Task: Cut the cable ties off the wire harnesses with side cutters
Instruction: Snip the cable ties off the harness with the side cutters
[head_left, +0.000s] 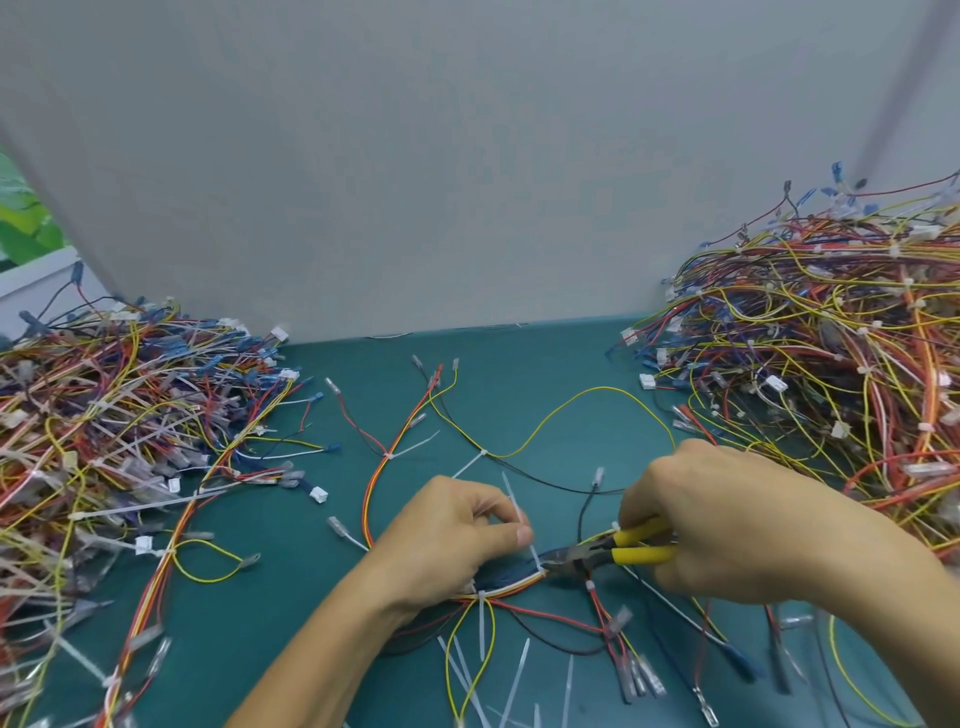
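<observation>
Teal surface (519, 374), grey partition (415, 156) along its far edge. One wire harness (511, 581) lies spread near the middle of the near edge — red, yellow, orange, white and black leads fan out toward the far edge and run off the near one.

Left hand (452, 540) rests over the bundled part. Its grip is closed, thumb and forefinger pinching the white tail of a cable tie (525, 535) that stands up from the bundle.

Right hand (727, 519) is just beside it, grip wrapped round the yellow handles of the side cutters (623, 548). The dark jaws point left with their tips at the tie's head on the bundle; cannot tell whether they bite it.

Loose white tie pieces (514, 680) lie scattered by the near edge. A tangled pile of harnesses (104, 415) runs along the left edge — a taller pile (831, 338) fills the right far corner, with many white ties showing in it.
</observation>
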